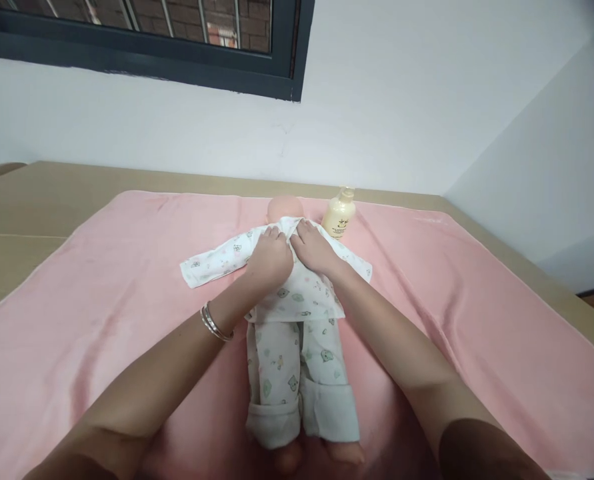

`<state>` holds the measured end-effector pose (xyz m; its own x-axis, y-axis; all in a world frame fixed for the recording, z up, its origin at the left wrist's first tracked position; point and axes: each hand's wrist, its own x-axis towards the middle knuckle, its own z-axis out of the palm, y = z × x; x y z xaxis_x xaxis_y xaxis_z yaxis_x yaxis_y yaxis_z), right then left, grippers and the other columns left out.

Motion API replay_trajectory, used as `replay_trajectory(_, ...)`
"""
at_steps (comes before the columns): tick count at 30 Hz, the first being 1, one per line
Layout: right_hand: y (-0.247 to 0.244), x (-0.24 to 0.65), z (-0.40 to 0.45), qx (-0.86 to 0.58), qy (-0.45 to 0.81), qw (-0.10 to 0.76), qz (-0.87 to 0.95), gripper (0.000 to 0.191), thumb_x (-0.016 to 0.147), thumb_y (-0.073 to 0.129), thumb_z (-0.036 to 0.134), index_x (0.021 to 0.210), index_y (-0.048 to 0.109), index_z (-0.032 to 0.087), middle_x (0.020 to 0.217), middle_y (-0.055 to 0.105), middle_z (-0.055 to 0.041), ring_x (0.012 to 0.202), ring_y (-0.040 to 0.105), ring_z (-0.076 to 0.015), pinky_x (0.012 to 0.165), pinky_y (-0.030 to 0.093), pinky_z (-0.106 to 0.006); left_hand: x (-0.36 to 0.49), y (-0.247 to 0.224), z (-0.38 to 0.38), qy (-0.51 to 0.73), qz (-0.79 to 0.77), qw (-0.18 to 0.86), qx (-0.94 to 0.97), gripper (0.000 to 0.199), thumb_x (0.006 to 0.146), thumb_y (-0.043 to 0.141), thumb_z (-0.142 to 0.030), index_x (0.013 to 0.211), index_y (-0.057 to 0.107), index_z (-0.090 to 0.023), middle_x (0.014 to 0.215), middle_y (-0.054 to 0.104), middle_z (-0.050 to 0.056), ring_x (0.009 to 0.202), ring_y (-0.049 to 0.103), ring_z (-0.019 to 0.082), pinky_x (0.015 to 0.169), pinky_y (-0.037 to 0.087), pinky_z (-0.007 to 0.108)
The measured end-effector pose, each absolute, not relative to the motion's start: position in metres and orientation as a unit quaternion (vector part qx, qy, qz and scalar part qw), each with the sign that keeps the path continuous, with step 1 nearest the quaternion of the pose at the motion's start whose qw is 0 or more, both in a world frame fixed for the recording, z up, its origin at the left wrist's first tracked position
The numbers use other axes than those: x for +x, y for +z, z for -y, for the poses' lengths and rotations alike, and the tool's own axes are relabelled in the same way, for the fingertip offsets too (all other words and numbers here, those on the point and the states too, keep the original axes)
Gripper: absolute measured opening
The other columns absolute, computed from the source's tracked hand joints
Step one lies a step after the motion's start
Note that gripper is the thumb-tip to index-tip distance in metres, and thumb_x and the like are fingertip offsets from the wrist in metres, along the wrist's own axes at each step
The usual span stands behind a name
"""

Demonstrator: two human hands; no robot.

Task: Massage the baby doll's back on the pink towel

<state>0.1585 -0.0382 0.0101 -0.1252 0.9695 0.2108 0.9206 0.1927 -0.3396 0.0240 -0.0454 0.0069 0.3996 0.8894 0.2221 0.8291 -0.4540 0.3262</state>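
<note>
A baby doll (pixel 285 207) lies with its head toward the wall and its feet toward me. It wears a white printed baby shirt (pixel 297 300) with long sleeves spread to both sides, and matching baby trousers (pixel 279 363) with turned-up cuffs. My left hand (pixel 271 259) is closed on the shirt's upper front, left of the middle. Just beside it, my right hand (pixel 314 248) pinches the shirt near the neckline. The two hands nearly touch, and the fabric between their fingers is partly hidden. A bracelet (pixel 215 323) circles my left wrist.
A cream pump bottle (pixel 339 215) stands right of the doll's head. Beneath everything lies a pink blanket (pixel 127 267) with some folds, spread over a tan surface (pixel 37 200). Behind are a white wall (pixel 377 120) and a dark-framed window (pixel 287 40).
</note>
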Motion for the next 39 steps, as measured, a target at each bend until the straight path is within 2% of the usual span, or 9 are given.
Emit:
replay_trajectory(5,0.019,0.135,0.072,-0.639,0.017,0.14,0.756,0.044,0.098,0.033,0.022,0.127,0.058,-0.001,0.135,0.06,-0.0268,0.132,0.051,-0.0353,0.112,0.04,-0.043,0.01,0.007,0.019,0.201,-0.529,0.137,0.813,0.048,0.1,0.029,-0.025,0.132,0.058,-0.004,0.149,0.054,0.019,0.143,0.047,0.026,0.122,0.036,0.04)
replay_trajectory(11,0.017,0.15,0.057,-0.647,0.062,0.172,0.74,0.042,0.101,0.029,0.03,0.114,0.064,0.011,0.121,0.068,-0.0186,0.115,0.062,-0.0311,0.099,0.049,-0.042,0.021,0.0,0.038,0.183,-0.535,0.041,0.824,0.045,0.098,0.029,-0.02,0.122,0.065,-0.005,0.138,0.062,0.021,0.14,0.05,0.03,0.123,0.034,0.045)
replay_trajectory(15,0.005,0.164,0.036,-0.614,0.057,0.193,0.763,0.046,0.099,0.027,0.026,0.126,0.057,0.004,0.137,0.059,-0.0217,0.133,0.05,-0.0301,0.116,0.038,-0.044,0.027,-0.002,0.049,0.198,-0.519,0.029,0.831,0.047,0.096,0.035,-0.018,0.132,0.059,-0.002,0.147,0.055,0.023,0.145,0.043,0.032,0.125,0.03,0.047)
replay_trajectory(18,0.004,0.157,0.045,-0.622,0.059,0.165,0.763,0.056,0.099,0.025,0.023,0.145,0.042,-0.005,0.154,0.044,-0.0266,0.147,0.037,-0.033,0.122,0.03,-0.05,0.021,-0.007,0.036,0.244,-0.534,0.087,0.805,0.052,0.096,0.036,-0.024,0.142,0.05,-0.005,0.153,0.05,0.019,0.147,0.04,0.031,0.125,0.03,0.048)
replay_trajectory(20,0.006,0.149,0.058,-0.628,0.063,0.146,0.762,0.06,0.098,0.027,0.022,0.15,0.034,-0.007,0.159,0.035,-0.0285,0.152,0.03,-0.0348,0.123,0.029,-0.051,0.016,-0.011,0.024,0.292,-0.538,0.142,0.778,0.053,0.096,0.035,-0.027,0.143,0.05,-0.008,0.153,0.051,0.016,0.146,0.042,0.027,0.125,0.032,0.045)
replay_trajectory(23,0.008,0.141,0.069,-0.597,0.054,0.137,0.788,0.06,0.097,0.03,0.021,0.15,0.036,-0.008,0.16,0.035,-0.0275,0.155,0.024,-0.0356,0.127,0.023,-0.052,0.012,-0.018,0.017,0.353,-0.532,0.179,0.748,0.05,0.096,0.034,-0.027,0.139,0.056,-0.012,0.15,0.055,0.011,0.144,0.046,0.023,0.124,0.035,0.041)
replay_trajectory(29,-0.007,0.163,0.036,-0.579,0.098,0.276,0.761,0.053,0.1,0.033,0.033,0.142,0.054,0.007,0.158,0.043,-0.0178,0.152,0.033,-0.0305,0.127,0.025,-0.05,0.019,-0.02,0.025,0.342,-0.519,0.116,0.775,0.051,0.096,0.034,-0.023,0.138,0.059,-0.007,0.148,0.057,0.014,0.143,0.046,0.029,0.126,0.031,0.046)
replay_trajectory(35,-0.002,0.172,0.035,-0.555,0.106,0.331,0.756,0.048,0.096,0.043,0.034,0.135,0.062,0.016,0.147,0.058,-0.0116,0.144,0.047,-0.0272,0.123,0.035,-0.047,-0.005,-0.003,0.009,0.287,-0.499,0.108,0.81,0.044,0.095,0.043,-0.03,0.127,0.07,-0.018,0.136,0.068,0.01,0.133,0.058,0.027,0.118,0.042,0.043)
replay_trajectory(39,0.01,0.159,0.05,-0.561,0.059,0.352,0.747,0.049,0.095,0.043,0.028,0.139,0.059,0.014,0.157,0.046,-0.012,0.149,0.04,-0.0252,0.125,0.031,-0.046,-0.029,0.014,-0.002,0.317,-0.599,0.137,0.722,0.045,0.09,0.047,-0.027,0.125,0.072,-0.014,0.135,0.068,0.013,0.132,0.059,0.032,0.115,0.045,0.046)
